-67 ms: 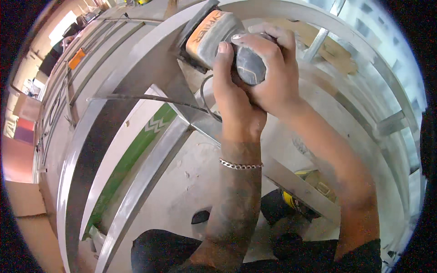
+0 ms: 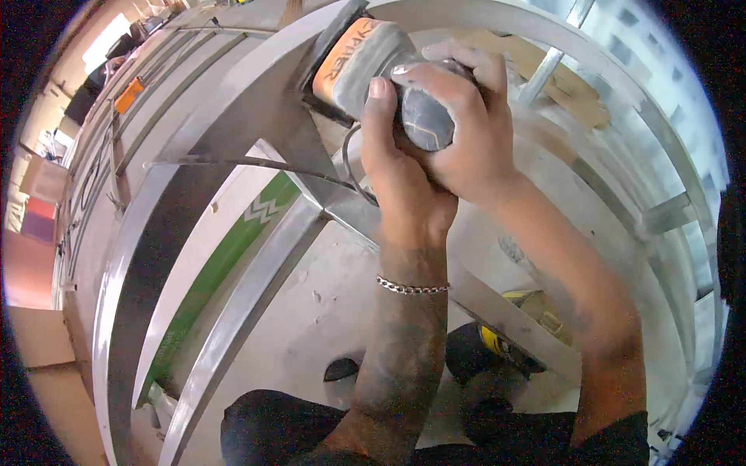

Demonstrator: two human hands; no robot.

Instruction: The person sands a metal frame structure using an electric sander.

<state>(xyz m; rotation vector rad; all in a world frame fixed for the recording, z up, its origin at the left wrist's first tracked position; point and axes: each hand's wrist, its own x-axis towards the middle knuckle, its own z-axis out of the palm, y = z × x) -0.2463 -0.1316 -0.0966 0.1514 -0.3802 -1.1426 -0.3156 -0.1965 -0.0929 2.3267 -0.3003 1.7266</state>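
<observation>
Left fingers [image 2: 379, 113]: are gripping the orange-grey sander [image 2: 373, 64]
Right fingers [image 2: 443, 81]: are wrapping its dark rounded end [image 2: 427, 120]
Dark cable [image 2: 256, 164]: is trailing toward the left

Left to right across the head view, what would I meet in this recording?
Small orange object, green band on a white strip, the sander's orange side, left hand, right hand, short metal crosspiece.
</observation>
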